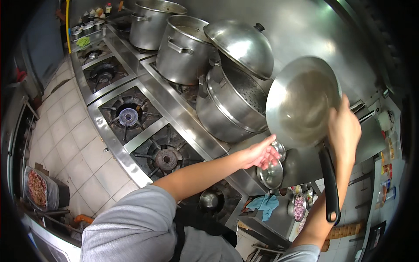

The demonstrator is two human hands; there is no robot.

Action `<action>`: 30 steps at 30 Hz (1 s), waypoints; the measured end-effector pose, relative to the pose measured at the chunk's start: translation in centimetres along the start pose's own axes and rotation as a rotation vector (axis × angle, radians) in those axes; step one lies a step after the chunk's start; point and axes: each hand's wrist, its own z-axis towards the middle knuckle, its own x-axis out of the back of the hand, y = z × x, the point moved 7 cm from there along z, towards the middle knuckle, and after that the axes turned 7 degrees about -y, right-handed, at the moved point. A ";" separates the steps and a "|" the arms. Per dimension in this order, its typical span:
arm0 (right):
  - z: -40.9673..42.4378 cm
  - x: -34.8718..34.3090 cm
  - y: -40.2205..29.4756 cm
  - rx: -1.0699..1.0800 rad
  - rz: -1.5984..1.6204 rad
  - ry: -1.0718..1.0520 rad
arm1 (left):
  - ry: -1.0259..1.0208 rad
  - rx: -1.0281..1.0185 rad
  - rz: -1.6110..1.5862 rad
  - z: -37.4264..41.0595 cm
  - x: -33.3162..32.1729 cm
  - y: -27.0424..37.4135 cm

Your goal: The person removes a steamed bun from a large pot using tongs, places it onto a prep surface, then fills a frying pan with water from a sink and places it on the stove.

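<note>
My right hand (pixel 345 131) grips the rim of a steel frying pan (pixel 301 101), slightly blurred, raised and tilted with its inner side towards me. The pan's black handle (pixel 330 186) points down along my right forearm. My left hand (pixel 262 155) is bare, with its fingers loosely apart. It hovers by two small metal bowls (pixel 271 175) on the steel counter, beside the pan's lower left edge; whether its fingertips touch a bowl I cannot tell. Behind the pan stands a large steel steamer pot (pixel 229 111), with a domed lid (pixel 242 46) tilted over its perforated inside.
Two stockpots (pixel 183 55) line the back of the gas range. Front burners (pixel 166 159) lie left of my arm; a small pot (pixel 209 199) sits nearest me. A blue cloth (pixel 263 204) and a bowl of shallots (pixel 299 208) are at right. A lined bin (pixel 45 190) stands on the floor.
</note>
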 end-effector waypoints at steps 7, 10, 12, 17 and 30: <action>-28.4 -18.8 18.2 -0.432 0.918 -0.169 | 0.260 0.218 0.489 -20.1 4.1 -11.8; -38.4 -24.0 11.0 -0.274 1.128 -0.543 | 0.840 0.233 0.481 -33.1 7.7 -18.7; -44.6 -29.2 8.0 -0.351 1.282 -0.627 | 1.064 0.156 0.411 -39.5 8.0 -23.2; -54.7 -36.4 1.2 -0.747 1.580 -0.793 | 1.156 0.076 0.429 -49.3 -1.3 -26.6; -60.1 -36.7 3.2 -0.985 1.454 -0.740 | 2.058 -0.897 0.358 -74.6 -12.3 -23.9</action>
